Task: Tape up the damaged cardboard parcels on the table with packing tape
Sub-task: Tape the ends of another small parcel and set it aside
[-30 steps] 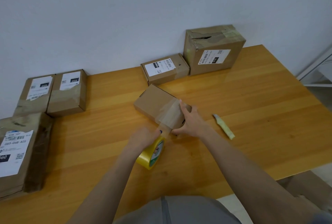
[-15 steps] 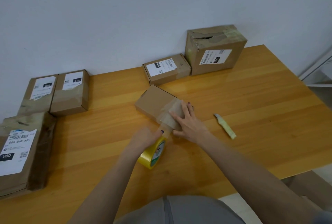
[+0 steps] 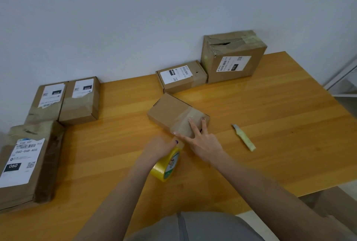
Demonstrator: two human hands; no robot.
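Observation:
A small flat cardboard parcel (image 3: 170, 112) lies in the middle of the wooden table (image 3: 280, 124), with a band of clear tape across its near end. My right hand (image 3: 202, 142) presses that tape flat with straight, spread fingers. My left hand (image 3: 159, 149) grips a yellow roll of packing tape (image 3: 167, 166) just in front of the parcel, and a strip runs from the roll up to the box.
A pale green box cutter (image 3: 243, 137) lies right of the parcel. A labelled small box (image 3: 180, 77) and a torn larger box (image 3: 232, 57) stand at the back wall. Two labelled boxes (image 3: 63, 99) and a big parcel (image 3: 25, 165) sit at left.
My right hand went from clasping the parcel's near end to lying flat on the tape with its fingers spread. The left hand and roll stayed put.

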